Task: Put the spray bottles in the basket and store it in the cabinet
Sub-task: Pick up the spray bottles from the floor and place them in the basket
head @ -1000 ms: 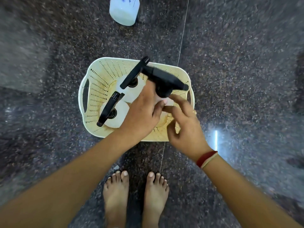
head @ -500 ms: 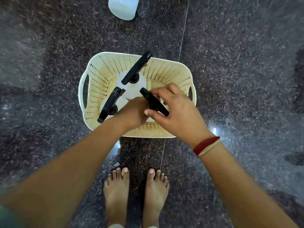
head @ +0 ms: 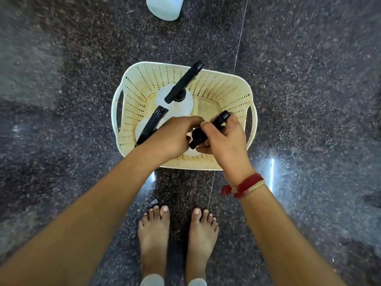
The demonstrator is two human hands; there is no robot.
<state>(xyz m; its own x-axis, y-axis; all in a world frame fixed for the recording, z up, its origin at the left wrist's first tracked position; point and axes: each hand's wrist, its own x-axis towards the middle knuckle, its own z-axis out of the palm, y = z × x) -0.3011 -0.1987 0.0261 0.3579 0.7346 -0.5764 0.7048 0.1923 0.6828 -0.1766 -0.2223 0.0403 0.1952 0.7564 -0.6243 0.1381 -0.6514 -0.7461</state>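
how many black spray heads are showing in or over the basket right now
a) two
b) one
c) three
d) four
c) Two upright spray bottles stand in the basket, and a third spray head is gripped between the left hand and right hand.

Cream perforated basket (head: 233,85), black sprayers (head: 184,82)

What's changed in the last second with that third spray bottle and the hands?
The third spray bottle came down from above the basket into its near right corner. The right hand took hold of its black spray head; the left hand stays beside it. The two spray bottles already inside, the basket, and the white container on the floor stayed put.
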